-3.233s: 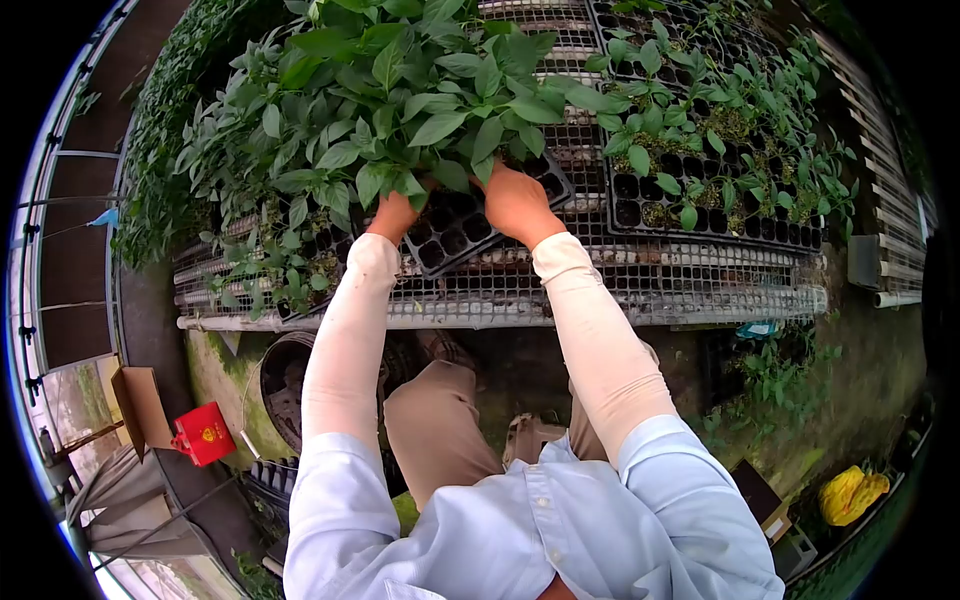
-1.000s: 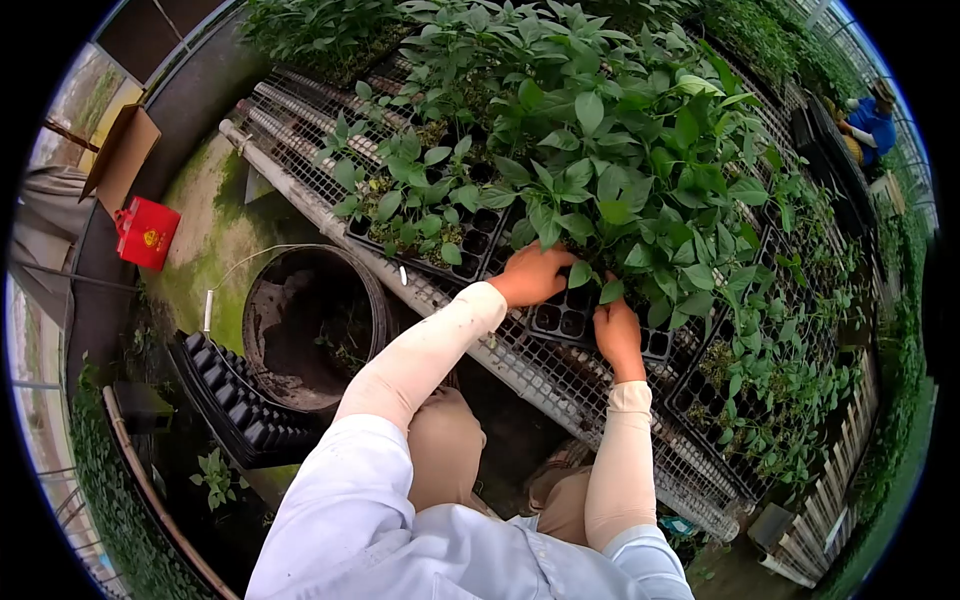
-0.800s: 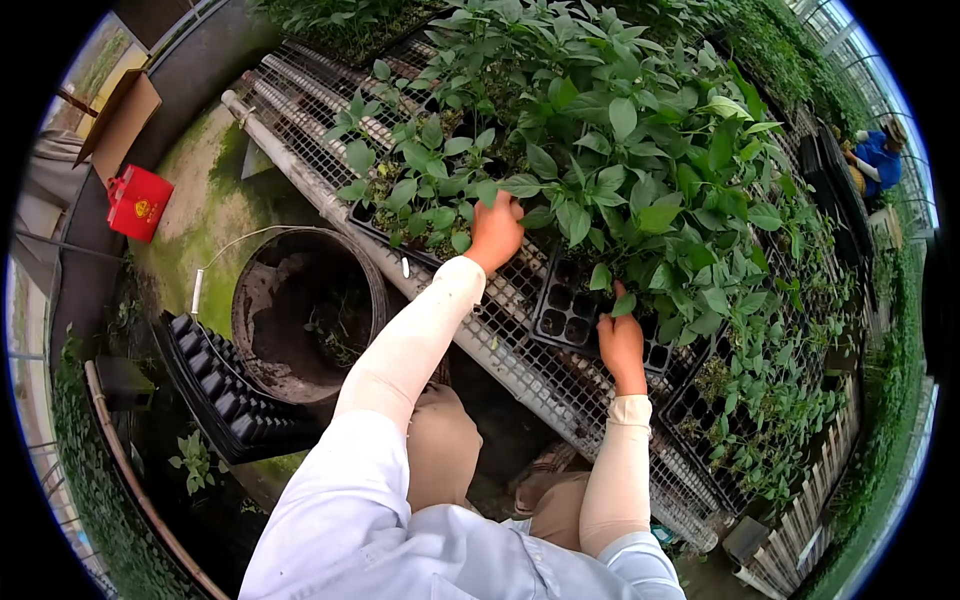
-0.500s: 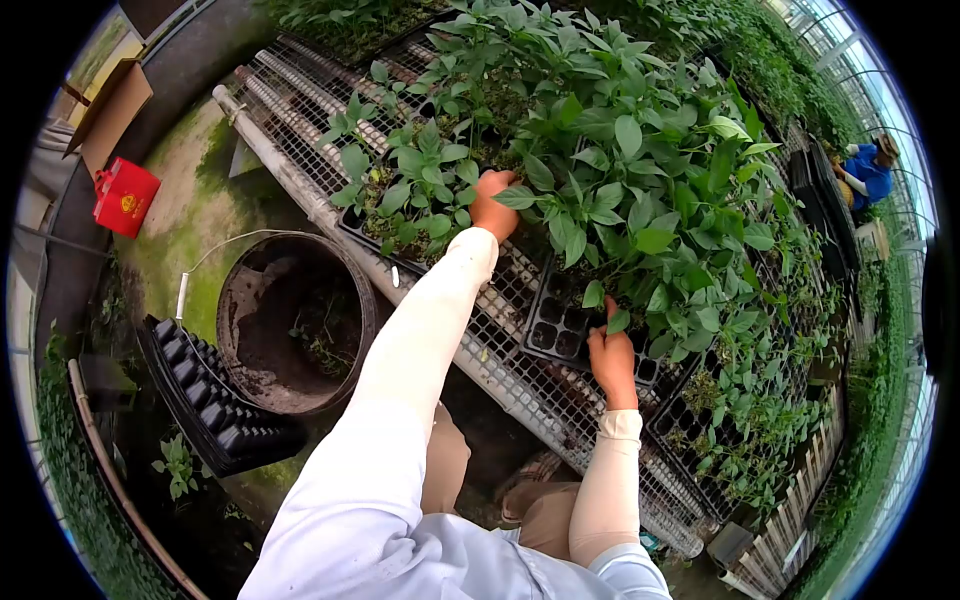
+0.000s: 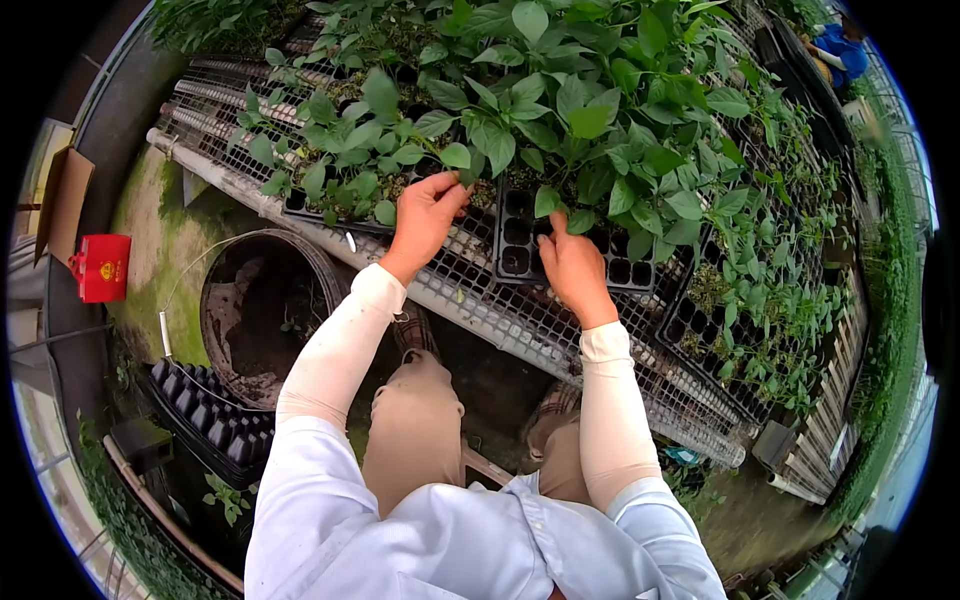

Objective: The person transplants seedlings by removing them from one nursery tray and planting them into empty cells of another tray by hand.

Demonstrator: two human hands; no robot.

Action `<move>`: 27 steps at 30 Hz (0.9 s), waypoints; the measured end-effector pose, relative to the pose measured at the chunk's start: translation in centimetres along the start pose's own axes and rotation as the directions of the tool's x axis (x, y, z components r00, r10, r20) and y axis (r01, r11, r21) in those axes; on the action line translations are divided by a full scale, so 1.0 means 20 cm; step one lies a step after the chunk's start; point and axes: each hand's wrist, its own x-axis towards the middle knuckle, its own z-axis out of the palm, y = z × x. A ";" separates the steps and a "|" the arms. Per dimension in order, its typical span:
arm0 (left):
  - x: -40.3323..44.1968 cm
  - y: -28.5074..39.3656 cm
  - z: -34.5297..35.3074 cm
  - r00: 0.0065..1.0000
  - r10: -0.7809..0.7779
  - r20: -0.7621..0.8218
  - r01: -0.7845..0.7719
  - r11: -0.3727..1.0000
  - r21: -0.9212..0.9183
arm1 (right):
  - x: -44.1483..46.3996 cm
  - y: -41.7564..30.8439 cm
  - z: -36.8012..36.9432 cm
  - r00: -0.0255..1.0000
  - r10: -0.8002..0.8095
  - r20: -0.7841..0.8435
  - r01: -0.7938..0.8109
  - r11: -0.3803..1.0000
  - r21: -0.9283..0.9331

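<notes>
My left hand (image 5: 425, 222) is over the mesh bench, beside the left tray of small seedlings (image 5: 345, 190). Its thumb and fingertips come together under some leaves; what they pinch, if anything, is too small to make out. My right hand (image 5: 577, 268) is at the front of a black cell tray (image 5: 515, 245), below the tall leafy seedlings (image 5: 590, 120). Its thumb and index finger point up among the low leaves and stand a little apart. Several front cells of this tray hold no plants. Whether the right hand holds a stem cannot be made out.
The mesh bench (image 5: 480, 325) has a pipe along its front edge. Below it at the left are a round bucket (image 5: 265, 310), stacked black trays (image 5: 215, 420) and a red box (image 5: 101, 268). Another tray with seedlings (image 5: 690, 325) lies right. A person in blue (image 5: 843, 52) is far right.
The view has shifted, and the bench lies less steeply across it. My left hand has come out from the leaves, its fingertips now visible. My right hand stays at the tray's front.
</notes>
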 end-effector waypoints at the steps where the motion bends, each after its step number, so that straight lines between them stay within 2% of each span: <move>1: -0.01 -0.01 0.04 0.998 -0.006 0.066 0.005 1.000 0.017 | 0.00 0.00 0.00 1.000 0.026 -0.010 -0.026 1.000 0.002; 4: 0.01 -0.02 0.19 0.990 0.056 0.130 -0.075 0.986 0.147 | 0.00 0.03 -0.02 0.998 0.062 -0.005 -0.062 0.998 -0.013; 5: 0.03 -0.02 0.22 0.981 0.118 0.155 -0.149 0.967 0.208 | 0.00 0.04 0.00 0.998 0.057 -0.017 -0.057 0.998 -0.002; 6: 0.05 -0.01 0.25 0.981 0.115 0.159 -0.147 0.967 0.209 | 0.01 0.05 0.01 0.998 0.062 -0.016 -0.062 0.998 -0.001; 7: 0.07 -0.02 0.27 0.923 0.306 0.232 -0.377 0.836 0.398 | 0.01 0.06 0.03 0.999 0.037 -0.016 -0.037 0.999 0.001; 8: 0.08 -0.02 0.29 0.821 0.460 0.339 -0.570 0.617 0.543 | 0.01 0.07 0.04 1.000 0.009 -0.016 -0.009 1.000 0.003; 9: 0.07 -0.03 0.29 0.829 0.406 0.385 -0.558 0.538 0.632 | 0.00 0.09 0.05 1.000 0.005 -0.016 -0.005 1.000 0.005; 10: 0.08 -0.04 0.30 0.828 0.412 0.380 -0.558 0.532 0.638 | 0.00 0.07 0.03 0.999 -0.027 -0.024 0.028 0.999 0.018; 12: 0.11 -0.10 0.31 0.819 0.394 0.418 -0.561 0.390 0.730 | 0.01 0.04 0.02 0.994 -0.099 -0.043 0.100 0.994 0.034; 14: 0.13 -0.10 0.30 0.876 0.260 0.407 -0.483 0.468 0.740 | 0.02 0.02 0.01 0.999 0.007 0.044 -0.008 1.000 0.018; 16: 0.14 -0.09 0.28 0.869 0.267 0.416 -0.493 0.519 0.698 | 0.02 -0.01 0.00 0.993 0.070 0.100 -0.072 0.997 0.025; 17: 0.13 -0.05 0.25 0.872 0.281 0.402 -0.490 0.511 0.706 | 0.02 -0.02 0.00 0.995 0.055 0.080 -0.058 0.998 0.035; 19: 0.12 0.01 0.20 0.915 0.175 0.362 -0.387 0.633 0.671 | 0.02 -0.03 0.01 0.995 0.025 0.095 -0.028 0.999 0.032; 20: 0.15 0.00 0.15 0.919 0.185 0.349 -0.383 0.632 0.673 | 0.03 -0.04 0.02 0.993 0.018 0.114 -0.022 0.999 0.032; 22: 0.22 -0.02 0.04 0.926 0.277 0.256 -0.376 0.726 0.576 | 0.04 -0.07 -0.01 0.986 0.050 0.162 -0.053 0.999 0.011; 23: 0.26 0.00 0.01 0.977 0.201 0.075 -0.211 0.830 0.516 | 0.04 -0.09 -0.02 0.973 0.096 0.208 -0.097 0.995 -0.007; 24: 0.31 -0.02 -0.01 0.968 0.248 -0.037 -0.189 0.821 0.539 | 0.04 -0.08 0.00 0.973 0.088 0.211 -0.086 0.996 -0.015; 26: 0.48 -0.06 -0.06 0.851 0.514 -0.106 -0.382 0.745 0.547 | 0.04 -0.04 0.04 0.995 0.006 0.096 -0.009 0.999 0.034; 27: 0.55 -0.07 -0.07 0.849 0.515 -0.119 -0.378 0.749 0.545 | 0.05 -0.03 0.05 0.997 -0.023 0.080 0.021 0.999 0.025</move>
